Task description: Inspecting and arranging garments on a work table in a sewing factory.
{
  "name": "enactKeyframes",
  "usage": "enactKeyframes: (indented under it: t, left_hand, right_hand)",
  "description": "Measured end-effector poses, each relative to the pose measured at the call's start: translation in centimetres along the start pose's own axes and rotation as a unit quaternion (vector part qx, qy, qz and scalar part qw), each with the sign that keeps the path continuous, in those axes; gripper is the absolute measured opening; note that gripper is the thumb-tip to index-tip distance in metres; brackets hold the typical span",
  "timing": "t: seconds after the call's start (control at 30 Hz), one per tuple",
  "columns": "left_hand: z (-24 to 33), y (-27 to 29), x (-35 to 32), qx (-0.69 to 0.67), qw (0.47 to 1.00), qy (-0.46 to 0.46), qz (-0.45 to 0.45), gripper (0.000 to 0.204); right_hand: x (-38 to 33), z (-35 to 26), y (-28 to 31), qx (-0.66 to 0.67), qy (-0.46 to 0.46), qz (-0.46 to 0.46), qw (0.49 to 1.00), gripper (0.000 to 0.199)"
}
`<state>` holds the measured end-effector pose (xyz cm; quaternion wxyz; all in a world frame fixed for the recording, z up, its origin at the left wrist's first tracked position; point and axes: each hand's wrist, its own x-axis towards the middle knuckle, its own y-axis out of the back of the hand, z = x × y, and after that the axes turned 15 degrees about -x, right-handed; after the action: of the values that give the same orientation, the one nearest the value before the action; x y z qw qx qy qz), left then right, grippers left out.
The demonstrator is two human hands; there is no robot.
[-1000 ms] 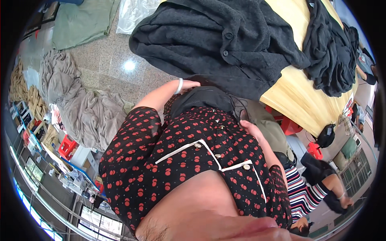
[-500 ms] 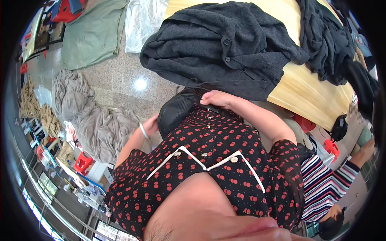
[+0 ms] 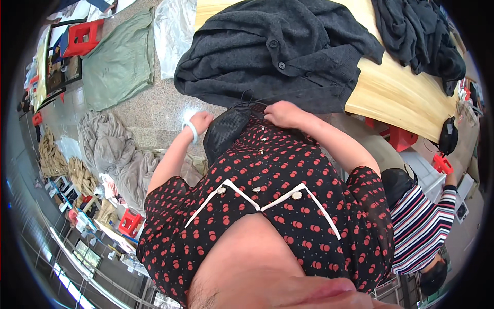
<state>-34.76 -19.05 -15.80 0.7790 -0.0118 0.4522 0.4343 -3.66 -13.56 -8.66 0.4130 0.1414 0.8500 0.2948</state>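
Observation:
A black mesh bag [image 3: 226, 131] with a thin black cord hangs against my waist, over my dotted shirt. My right hand [image 3: 283, 114] is closed at the bag's upper right edge, its fingers pinching the black band there. Just left of the bag, my left hand [image 3: 201, 121] is held apart from it with curled fingers; whether anything is in them is hidden. A white bracelet [image 3: 193, 133] circles that wrist. Directly ahead, a dark grey buttoned knit cardigan [image 3: 288, 56] lies bunched on the pale wooden table [image 3: 406, 90], near both hands.
Another dark garment [image 3: 417, 38] lies at the table's far right. Left on the speckled floor are a green cloth sheet [image 3: 118, 64], clear plastic [image 3: 174, 36] and a grey-brown fabric heap [image 3: 110, 144]. A co-worker in a striped top [image 3: 424, 229] is at the right, beside red stools.
My left hand has come out from beside the bag, upward and slightly right. The right hand has risen a little, still at the bag's edge. The view has shifted, and the co-worker's arm has moved.

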Motion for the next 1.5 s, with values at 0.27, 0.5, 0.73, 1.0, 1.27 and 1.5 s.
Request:
enactKeyframes:
  t: [0.27,0.5,0.73,1.0,1.27,1.5]
  left_hand:
    - [21.0,-0.9,5.0,-0.040,0.947,-0.312,0.069,0.016]
    - [28.0,-9.8,13.8,0.127,0.899,-0.417,-0.053,0.015]
    - [26.7,-11.7,15.1,0.199,0.918,-0.342,-0.001,0.027]
    - [28.1,-12.7,16.1,0.232,0.894,-0.381,-0.037,0.012]
    - [32.4,-6.7,14.0,0.020,0.943,-0.295,-0.153,0.017]
    - [34.5,-3.2,10.4,-0.346,0.881,-0.175,-0.271,0.028]
  right_hand:
    - [-5.5,11.0,-2.5,0.056,-0.208,0.394,0.894,0.015]
    - [-6.6,11.4,-1.0,-0.062,-0.222,0.355,0.906,0.038]
    - [-3.8,10.7,-1.0,-0.001,-0.214,0.288,0.934,0.028]
    - [-4.9,12.3,-0.4,-0.040,-0.177,0.222,0.958,0.012]
    - [-8.3,9.0,4.2,-0.026,-0.149,0.292,0.945,0.010]
    - [-12.5,7.1,10.4,-0.044,-0.096,0.488,0.867,0.016]
